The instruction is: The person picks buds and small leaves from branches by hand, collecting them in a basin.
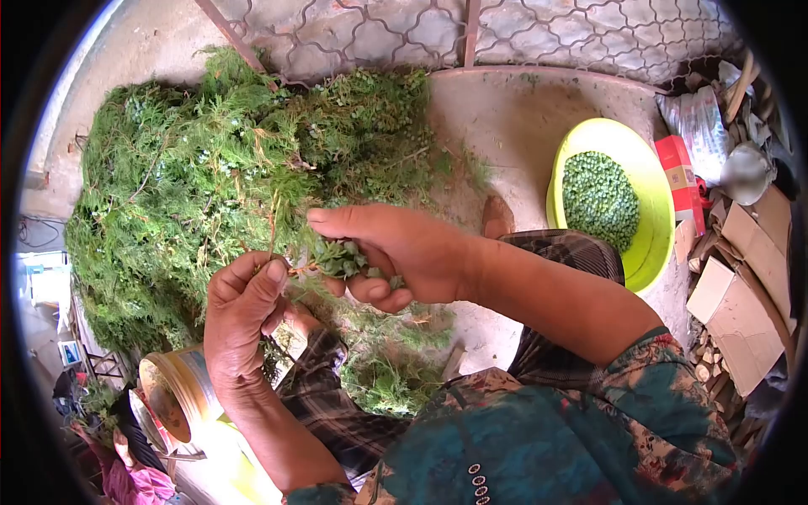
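My left hand (241, 316) is closed, thumb and forefinger pinching a thin evergreen sprig (273, 223). Opposite it, my right hand (412, 252) curls its fingers around a cluster of small green cones (338, 258), with the thumb stretched out above them. The two hands almost meet, and the sprig's stem runs close to the cones. Beyond them lies a big heap of cut evergreen branches (181, 185) dotted with pale, bluish-green cones. To the right, a yellow-green basin (661, 223) holds many loose green cones (599, 198).
A metal lattice (539, 34) borders the back. On the right are flattened cardboard (741, 320), a red box (677, 172) and plastic wrapping (694, 126). A tipped bucket (181, 391) is at lower left. Loose greenery (391, 379) lies on the floor between my knees.
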Tool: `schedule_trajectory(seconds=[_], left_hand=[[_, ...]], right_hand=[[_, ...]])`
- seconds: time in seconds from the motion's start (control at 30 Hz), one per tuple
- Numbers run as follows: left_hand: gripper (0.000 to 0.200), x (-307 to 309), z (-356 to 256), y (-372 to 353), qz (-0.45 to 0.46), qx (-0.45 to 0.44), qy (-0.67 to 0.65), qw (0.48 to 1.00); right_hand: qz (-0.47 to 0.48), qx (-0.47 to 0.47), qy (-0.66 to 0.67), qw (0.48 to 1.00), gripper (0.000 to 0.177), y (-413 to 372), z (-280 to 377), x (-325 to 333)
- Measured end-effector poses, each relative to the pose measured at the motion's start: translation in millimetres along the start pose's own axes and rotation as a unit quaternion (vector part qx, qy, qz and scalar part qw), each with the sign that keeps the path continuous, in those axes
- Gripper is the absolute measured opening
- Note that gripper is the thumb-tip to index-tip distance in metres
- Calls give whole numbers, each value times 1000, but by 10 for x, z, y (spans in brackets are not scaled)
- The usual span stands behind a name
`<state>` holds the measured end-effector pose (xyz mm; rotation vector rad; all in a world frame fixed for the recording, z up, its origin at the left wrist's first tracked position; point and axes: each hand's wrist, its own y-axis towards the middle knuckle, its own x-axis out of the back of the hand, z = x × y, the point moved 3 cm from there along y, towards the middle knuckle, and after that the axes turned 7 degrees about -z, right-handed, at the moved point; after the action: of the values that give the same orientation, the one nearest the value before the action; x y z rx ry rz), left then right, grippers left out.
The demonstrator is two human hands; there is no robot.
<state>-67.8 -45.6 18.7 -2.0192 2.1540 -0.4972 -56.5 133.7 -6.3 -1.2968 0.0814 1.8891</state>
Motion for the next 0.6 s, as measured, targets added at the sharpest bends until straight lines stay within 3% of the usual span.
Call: schedule_trajectory(seconds=[0.1, 0.33, 0.4, 0.43, 0.5, 0.6], left_hand=[[24, -3, -21, -19, -22, -2, 15, 1000], [18, 13, -12, -8, 13, -6, -6, 1000], [18, 50, -32, -1, -57, -22, 5, 998], [19, 173, -34, 30, -116, -38, 27, 992], [14, 396, -17, 93, -90, -34, -47, 994], [18, 278, -5, 79, -76, -25, -95, 992]], right_hand=[[-5, 36, -62, 997, 24, -4, 13, 31], [-45, 47, -57, 996, 17, 6, -26, 67], [-74, 162, -110, 978, 14, -13, 140, 87], [-74, 163, -110, 978, 14, -76, 264, 127], [-105, 255, -20, 961, 10, -280, 572, 248], [-83, 180, 68, 978, 9, -276, 534, 224]])
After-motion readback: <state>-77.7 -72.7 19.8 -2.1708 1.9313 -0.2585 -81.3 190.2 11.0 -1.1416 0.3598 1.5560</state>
